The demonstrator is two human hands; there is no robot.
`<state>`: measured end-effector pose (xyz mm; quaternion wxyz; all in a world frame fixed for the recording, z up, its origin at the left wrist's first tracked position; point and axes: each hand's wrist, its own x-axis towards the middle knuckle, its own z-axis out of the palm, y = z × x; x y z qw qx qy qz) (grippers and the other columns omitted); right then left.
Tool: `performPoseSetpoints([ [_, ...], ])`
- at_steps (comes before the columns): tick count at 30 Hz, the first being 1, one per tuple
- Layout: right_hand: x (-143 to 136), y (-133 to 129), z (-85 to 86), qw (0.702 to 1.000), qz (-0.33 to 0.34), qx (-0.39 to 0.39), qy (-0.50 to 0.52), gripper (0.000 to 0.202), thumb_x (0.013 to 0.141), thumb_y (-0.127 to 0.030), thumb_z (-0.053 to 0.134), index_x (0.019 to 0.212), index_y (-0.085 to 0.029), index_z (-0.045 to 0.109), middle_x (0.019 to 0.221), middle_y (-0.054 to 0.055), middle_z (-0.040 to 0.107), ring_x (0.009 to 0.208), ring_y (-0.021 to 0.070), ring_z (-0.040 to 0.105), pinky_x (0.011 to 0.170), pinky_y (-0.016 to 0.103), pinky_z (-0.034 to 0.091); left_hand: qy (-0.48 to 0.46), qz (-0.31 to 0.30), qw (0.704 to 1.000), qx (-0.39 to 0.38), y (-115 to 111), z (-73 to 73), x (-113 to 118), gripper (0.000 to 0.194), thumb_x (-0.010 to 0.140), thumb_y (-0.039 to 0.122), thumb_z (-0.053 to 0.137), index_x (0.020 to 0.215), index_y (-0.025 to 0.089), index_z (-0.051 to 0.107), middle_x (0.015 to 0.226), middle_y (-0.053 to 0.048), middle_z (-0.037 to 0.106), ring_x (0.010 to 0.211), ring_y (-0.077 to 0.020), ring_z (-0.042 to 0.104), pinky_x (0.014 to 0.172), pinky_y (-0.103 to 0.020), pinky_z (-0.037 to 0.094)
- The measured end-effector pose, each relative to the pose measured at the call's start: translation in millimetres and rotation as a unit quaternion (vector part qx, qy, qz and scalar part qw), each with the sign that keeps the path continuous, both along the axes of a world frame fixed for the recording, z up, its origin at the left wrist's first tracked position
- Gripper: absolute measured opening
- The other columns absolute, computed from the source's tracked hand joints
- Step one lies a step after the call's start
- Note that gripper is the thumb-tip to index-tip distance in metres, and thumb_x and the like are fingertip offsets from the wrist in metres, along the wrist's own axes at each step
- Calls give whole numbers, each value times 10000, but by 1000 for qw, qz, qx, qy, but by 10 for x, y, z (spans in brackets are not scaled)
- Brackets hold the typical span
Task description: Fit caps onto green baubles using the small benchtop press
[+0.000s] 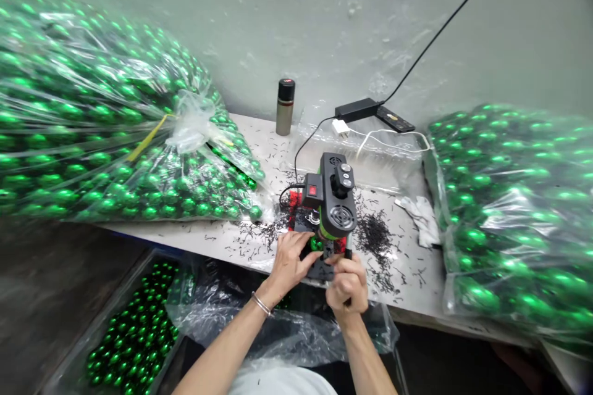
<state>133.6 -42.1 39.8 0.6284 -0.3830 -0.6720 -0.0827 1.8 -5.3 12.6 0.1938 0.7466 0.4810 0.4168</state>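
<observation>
A small black bench drill press (338, 194) with a red rocker switch stands on the white table. My left hand (291, 257) has its thumb and fingers closed around a shiny green ball (316, 243) beneath the machine's head. My right hand (348, 284) is curled just right of the machine's base, around a black lever handle (348, 253); its thumb and forefinger reach toward the ball. Red parts show at both sides of the machine. The contact point of any bit is hidden under the head.
Large clear bags of green balls lie at left (106, 129) and right (514, 216). Dark shavings (374, 233) cover the table. Behind stand a spray can (285, 108), a power adapter (356, 110) and cables. A glove (422, 220) lies at right; a lined bin (134, 327) of balls sits below.
</observation>
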Motion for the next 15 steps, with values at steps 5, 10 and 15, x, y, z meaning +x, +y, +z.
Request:
performPoseSetpoints([
  [5,-32,-47,626,997,-24,-26,64,325,933,-112,445,615,-177,467,675,-6,553,588,98,547,568,266,428,-35,22,999,-11,-72,23,-55,317,868,328,725,1155,201,681,1048,-96,739,969,-264,647,900,-448,500],
  [10,-81,-45,969,992,-38,-61,105,313,902,-89,515,599,-165,499,602,-13,525,550,97,523,498,254,362,-17,-10,999,44,-519,58,-351,423,910,395,662,1267,177,598,1101,-123,712,1005,-256,639,875,-422,531],
  [15,-136,-28,779,991,-33,-28,124,357,895,-90,519,551,-163,459,589,-16,498,537,92,519,490,263,372,65,22,992,105,-370,151,-666,505,950,487,562,1349,180,520,1219,-155,653,1108,-286,609,921,-461,520],
])
